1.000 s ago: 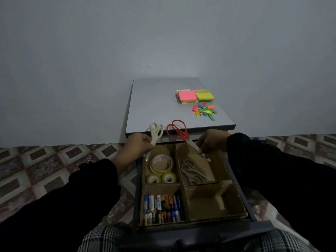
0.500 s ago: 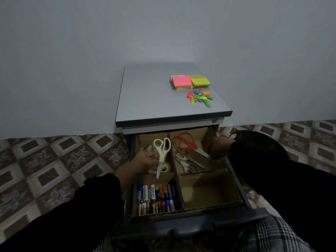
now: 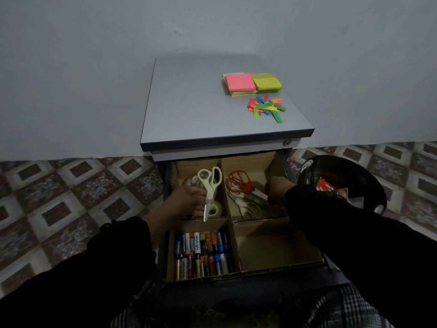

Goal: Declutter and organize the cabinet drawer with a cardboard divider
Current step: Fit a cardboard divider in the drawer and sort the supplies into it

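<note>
A grey wall (image 3: pixel 94 67) fills the top of the view, and a patterned tile floor (image 3: pixel 71 190) runs beneath it on both sides of the cabinet (image 3: pixel 189 110). The cabinet top shows much bare surface on its left half; near its right edge lie sticky-note pads (image 3: pixel 251 83) and, just in front of them, a scatter of coloured tabs (image 3: pixel 267 108) close to the front right corner.

The drawer (image 3: pixel 248 284) is pulled out below the cabinet's front lip, which overhangs the rear compartments. A cardboard divider (image 3: pixel 233 233) splits the drawer into four. The near right compartment (image 3: pixel 272 247) shows only bare cardboard. The near left one is packed edge to edge with batteries (image 3: pixel 201 252). A dark bin (image 3: pixel 340 178) stands on the floor just right of the drawer.

The left hand (image 3: pixel 189 197) is over the far left compartment, fingers curled round the cream scissors (image 3: pixel 209 185) near the pivot, handles up and blade tips pointing down toward the cross wall of the divider. Tape rolls (image 3: pixel 214 209) lie beneath. The right hand (image 3: pixel 277 188) reaches into the far right compartment, against its right wall, touching the blade end of the red scissors (image 3: pixel 238 182); its grip cannot be told. Grey scissors (image 3: pixel 248 205) lie under them.
</note>
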A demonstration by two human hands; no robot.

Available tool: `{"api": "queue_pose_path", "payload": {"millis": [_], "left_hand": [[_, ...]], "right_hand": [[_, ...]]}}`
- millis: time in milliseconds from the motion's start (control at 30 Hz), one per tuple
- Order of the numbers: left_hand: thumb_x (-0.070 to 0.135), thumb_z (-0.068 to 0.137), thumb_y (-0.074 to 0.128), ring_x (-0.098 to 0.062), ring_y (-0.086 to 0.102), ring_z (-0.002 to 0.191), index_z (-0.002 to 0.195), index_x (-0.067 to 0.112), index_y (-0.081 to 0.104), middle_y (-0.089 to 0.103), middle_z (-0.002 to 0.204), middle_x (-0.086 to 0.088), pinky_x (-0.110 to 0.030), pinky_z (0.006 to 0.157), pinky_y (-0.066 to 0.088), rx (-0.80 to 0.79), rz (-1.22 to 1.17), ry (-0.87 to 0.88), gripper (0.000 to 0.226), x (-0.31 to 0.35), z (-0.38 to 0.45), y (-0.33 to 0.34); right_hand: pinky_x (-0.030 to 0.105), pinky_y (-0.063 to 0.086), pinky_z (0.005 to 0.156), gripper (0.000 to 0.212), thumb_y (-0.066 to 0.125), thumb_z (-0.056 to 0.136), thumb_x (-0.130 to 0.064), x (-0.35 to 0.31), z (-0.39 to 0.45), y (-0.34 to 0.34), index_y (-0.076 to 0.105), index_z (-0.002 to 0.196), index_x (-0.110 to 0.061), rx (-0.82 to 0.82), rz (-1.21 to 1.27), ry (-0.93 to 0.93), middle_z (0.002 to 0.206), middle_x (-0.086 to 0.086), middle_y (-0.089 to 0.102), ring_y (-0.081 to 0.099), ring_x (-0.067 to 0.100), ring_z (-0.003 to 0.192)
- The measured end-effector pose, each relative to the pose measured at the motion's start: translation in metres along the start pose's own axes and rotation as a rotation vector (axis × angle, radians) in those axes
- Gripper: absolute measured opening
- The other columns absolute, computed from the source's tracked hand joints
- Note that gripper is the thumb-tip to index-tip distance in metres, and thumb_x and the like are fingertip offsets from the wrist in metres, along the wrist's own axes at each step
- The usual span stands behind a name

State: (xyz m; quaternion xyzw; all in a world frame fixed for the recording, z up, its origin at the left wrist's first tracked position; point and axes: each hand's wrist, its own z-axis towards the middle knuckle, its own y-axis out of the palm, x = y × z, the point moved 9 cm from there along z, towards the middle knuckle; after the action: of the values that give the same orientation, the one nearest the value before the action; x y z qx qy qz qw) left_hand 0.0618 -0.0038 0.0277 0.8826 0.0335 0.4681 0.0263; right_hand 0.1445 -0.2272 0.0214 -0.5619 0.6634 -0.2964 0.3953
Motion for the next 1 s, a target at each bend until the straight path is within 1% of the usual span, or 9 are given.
{"api": "queue_pose_path", "payload": {"millis": [67, 133, 233, 433, 600, 733, 833, 900, 1000], "left_hand": [[-0.010, 0.092, 0.043, -0.012, 0.061, 0.044, 0.085, 0.003, 0.054, 0.063, 0.061, -0.009, -0.022, 0.042, 0.052, -0.022, -0.003, -0.001, 0.018, -0.002, 0.001, 0.000], [-0.009, 0.090, 0.049, -0.014, 0.062, 0.055, 0.099, 0.001, 0.055, 0.062, 0.075, -0.012, -0.021, 0.048, 0.054, -0.022, 0.068, 0.033, 0.014, -0.001, 0.002, -0.001], [-0.007, 0.089, 0.053, -0.013, 0.063, 0.058, 0.112, -0.001, 0.052, 0.061, 0.081, -0.014, -0.021, 0.051, 0.055, -0.020, 0.094, 0.049, 0.023, -0.002, 0.005, -0.003], [-0.006, 0.090, 0.054, -0.019, 0.061, 0.072, 0.115, -0.002, 0.052, 0.062, 0.085, -0.013, -0.022, 0.054, 0.056, -0.030, 0.093, 0.031, 0.026, -0.002, 0.007, -0.002], [-0.004, 0.089, 0.054, -0.019, 0.062, 0.076, 0.119, -0.006, 0.051, 0.063, 0.087, -0.011, -0.022, 0.059, 0.056, -0.082, 0.118, -0.011, 0.030, -0.004, 0.004, 0.004], [0.001, 0.090, 0.055, -0.017, 0.063, 0.079, 0.125, -0.006, 0.049, 0.065, 0.091, -0.008, -0.021, 0.064, 0.055, -0.099, 0.190, 0.005, 0.036, -0.004, 0.002, 0.006], [0.000, 0.092, 0.052, -0.017, 0.062, 0.081, 0.126, -0.005, 0.047, 0.064, 0.091, -0.008, -0.024, 0.069, 0.054, -0.121, 0.209, 0.007, 0.035, -0.001, -0.002, 0.010], [-0.002, 0.092, 0.050, -0.016, 0.063, 0.077, 0.128, -0.007, 0.046, 0.063, 0.090, -0.009, -0.026, 0.069, 0.053, -0.137, 0.240, 0.005, 0.036, 0.002, -0.004, 0.013], [-0.005, 0.092, 0.047, -0.004, 0.060, 0.051, 0.127, -0.011, 0.046, 0.063, 0.088, -0.016, -0.017, 0.047, 0.049, -0.117, 0.327, 0.018, 0.036, 0.009, -0.008, 0.017]], "right_hand": [[0.032, 0.047, 0.092, 0.029, 0.056, 0.089, -0.007, 0.001, 0.005, 0.003, 0.058, 0.117, -0.001, -0.002, -0.014, 0.003, 0.119, 0.015, 0.059, 0.056, 0.028, 0.111], [0.032, 0.046, 0.089, 0.027, 0.056, 0.090, -0.007, 0.001, 0.010, 0.004, 0.058, 0.116, -0.001, -0.007, -0.022, 0.002, 0.119, 0.015, 0.059, 0.056, 0.029, 0.111], [0.031, 0.045, 0.085, 0.024, 0.054, 0.091, -0.007, 0.001, 0.017, 0.007, 0.059, 0.114, 0.000, -0.011, -0.027, 0.001, 0.118, 0.017, 0.059, 0.057, 0.030, 0.109], [0.033, 0.045, 0.087, 0.025, 0.050, 0.094, -0.009, 0.003, 0.023, 0.010, 0.058, 0.115, 0.001, -0.023, -0.044, 0.013, 0.120, 0.017, 0.059, 0.056, 0.030, 0.112], [0.033, 0.048, 0.083, 0.025, 0.061, 0.088, -0.014, 0.005, 0.022, 0.011, 0.064, 0.109, 0.000, -0.034, -0.032, 0.005, 0.113, 0.016, 0.063, 0.060, 0.029, 0.104], [0.033, 0.047, 0.083, 0.023, 0.064, 0.087, -0.012, 0.006, 0.014, 0.004, 0.067, 0.105, 0.000, -0.010, 0.098, -0.038, 0.109, 0.016, 0.065, 0.060, 0.028, 0.102], [0.022, 0.048, 0.068, 0.019, 0.063, 0.086, -0.006, -0.001, 0.000, -0.007, 0.066, 0.104, 0.001, 0.026, 0.283, -0.132, 0.098, 0.014, 0.064, 0.061, 0.020, 0.081], [0.015, 0.048, 0.058, 0.016, 0.065, 0.083, -0.001, -0.009, -0.011, -0.013, 0.064, 0.100, 0.000, 0.047, 0.471, -0.227, 0.088, 0.009, 0.061, 0.057, 0.014, 0.072], [0.027, 0.051, 0.070, 0.010, 0.066, 0.081, 0.000, -0.023, -0.028, -0.027, 0.063, 0.091, -0.002, 0.130, 0.631, -0.382, 0.084, 0.005, 0.063, 0.057, 0.015, 0.077]]}}
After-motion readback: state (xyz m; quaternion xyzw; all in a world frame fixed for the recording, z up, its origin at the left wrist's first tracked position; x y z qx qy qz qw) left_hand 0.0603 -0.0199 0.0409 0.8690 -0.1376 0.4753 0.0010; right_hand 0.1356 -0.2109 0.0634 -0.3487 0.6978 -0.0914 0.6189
